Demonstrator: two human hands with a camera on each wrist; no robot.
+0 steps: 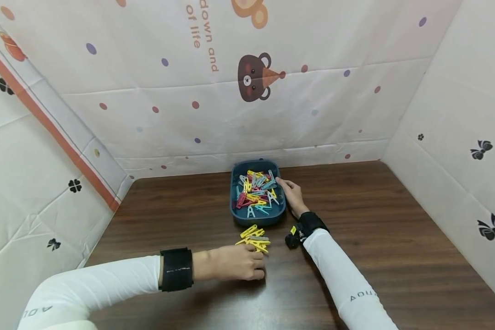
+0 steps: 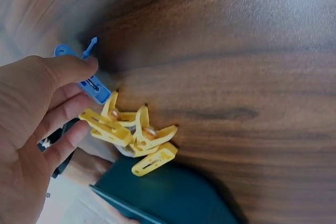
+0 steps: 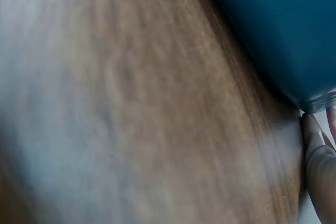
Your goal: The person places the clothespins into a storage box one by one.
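Spanning the booth, dark wooden table (image 1: 375, 238) under cartoon-printed cloth walls (image 1: 313, 114)

Perhaps a home: bear-print sheets (image 1: 247, 78).

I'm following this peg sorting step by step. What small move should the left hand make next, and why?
Probably set the blue peg down on the table, apart from the yellow pile. The left hand pinches it right beside that pile, which appears mostly yellow, while the right hand reaches into the blue tray of mixed pegs.
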